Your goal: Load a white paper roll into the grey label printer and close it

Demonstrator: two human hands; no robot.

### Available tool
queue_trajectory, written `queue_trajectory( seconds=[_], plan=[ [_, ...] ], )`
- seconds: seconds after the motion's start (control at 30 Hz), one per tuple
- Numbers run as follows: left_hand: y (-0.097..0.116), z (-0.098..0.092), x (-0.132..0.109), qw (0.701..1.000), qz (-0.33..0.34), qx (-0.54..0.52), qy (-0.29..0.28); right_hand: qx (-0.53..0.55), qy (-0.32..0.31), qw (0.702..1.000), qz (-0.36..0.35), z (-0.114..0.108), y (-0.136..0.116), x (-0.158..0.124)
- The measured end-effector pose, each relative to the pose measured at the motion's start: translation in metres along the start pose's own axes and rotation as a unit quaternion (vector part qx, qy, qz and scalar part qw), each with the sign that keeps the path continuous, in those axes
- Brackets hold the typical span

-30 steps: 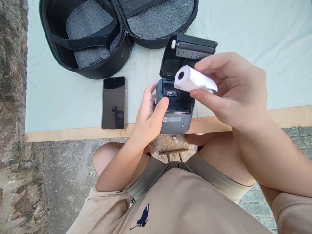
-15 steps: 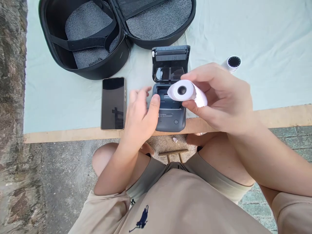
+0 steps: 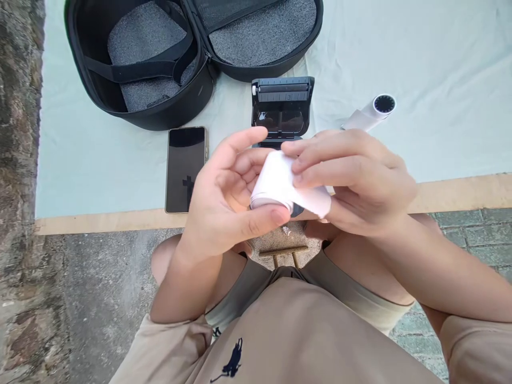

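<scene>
Both hands hold a white paper roll [image 3: 276,184] in front of me, above the table's near edge. My left hand [image 3: 224,200] cups its left end, thumb pressed under the roll and fingers curled behind it. From above and the right, my right hand [image 3: 356,178] grips the roll with its fingers laid over the top. Behind the hands sits a small dark printer [image 3: 282,109] with its lid open; its body is mostly hidden by the roll and my fingers.
A black phone [image 3: 186,168] lies face up left of the printer. An open black carrying case [image 3: 160,58] with grey lining sits at the back. A second white roll [image 3: 370,113] lies to the right on the pale green cloth [image 3: 420,64]. My knees are under the table's wooden edge [image 3: 460,192].
My left hand left the printer and came up to take the roll's end. The right hand brought the roll lower and toward me, turning it.
</scene>
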State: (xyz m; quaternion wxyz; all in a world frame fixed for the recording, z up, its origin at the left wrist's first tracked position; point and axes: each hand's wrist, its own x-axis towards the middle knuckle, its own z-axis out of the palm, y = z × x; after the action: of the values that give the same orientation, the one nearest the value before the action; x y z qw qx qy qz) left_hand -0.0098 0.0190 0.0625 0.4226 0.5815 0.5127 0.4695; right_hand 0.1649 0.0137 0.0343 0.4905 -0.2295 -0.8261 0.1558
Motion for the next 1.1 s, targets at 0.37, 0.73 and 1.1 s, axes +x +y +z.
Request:
queue_trajectory(
  seconds=[0.37, 0.73, 1.1],
  plan=[
    [-0.034, -0.015, -0.017, 0.99, -0.002, -0.141, -0.013, 0.027, 0.054, 0.998, 0.01, -0.002, 0.002, -0.005],
    [-0.024, -0.012, -0.023, 0.959, -0.153, -0.23, -0.061, -0.052, -0.01, 0.996, -0.069, 0.011, -0.007, -0.006],
    [-0.014, 0.011, -0.038, 0.912, -0.186, -0.342, -0.132, -0.072, 0.004, 0.995, 0.073, 0.006, -0.017, 0.005]
  ],
)
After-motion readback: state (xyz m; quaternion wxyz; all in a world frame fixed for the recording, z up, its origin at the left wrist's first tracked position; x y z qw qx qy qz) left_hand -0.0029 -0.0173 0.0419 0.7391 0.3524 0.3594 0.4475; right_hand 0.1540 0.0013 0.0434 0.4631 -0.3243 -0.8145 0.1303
